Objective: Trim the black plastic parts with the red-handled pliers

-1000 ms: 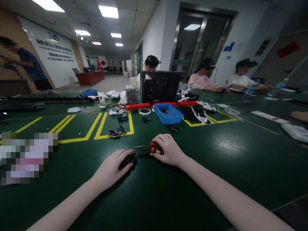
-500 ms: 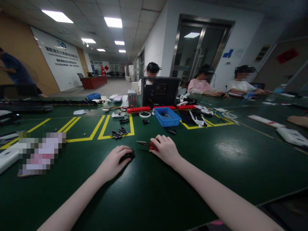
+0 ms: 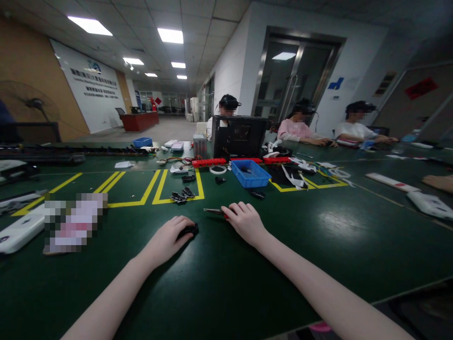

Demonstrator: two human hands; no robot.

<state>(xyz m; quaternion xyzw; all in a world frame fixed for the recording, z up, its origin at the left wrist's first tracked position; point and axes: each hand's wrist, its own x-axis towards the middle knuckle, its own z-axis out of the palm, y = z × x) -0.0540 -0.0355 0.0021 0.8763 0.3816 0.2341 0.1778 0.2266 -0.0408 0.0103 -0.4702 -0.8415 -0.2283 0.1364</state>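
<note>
Your right hand (image 3: 246,223) clasps the pliers (image 3: 214,210), whose handles, spread a second ago, are mostly hidden and probably squeezed; left of those fingers, your left hand (image 3: 171,239) grasps the black part (image 3: 190,230); beyond both sits a blue bin (image 3: 255,181)

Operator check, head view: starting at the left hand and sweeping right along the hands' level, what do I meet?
Left hand, small black part in its grip, needle-nose pliers, right hand, white box-shaped item.
</note>
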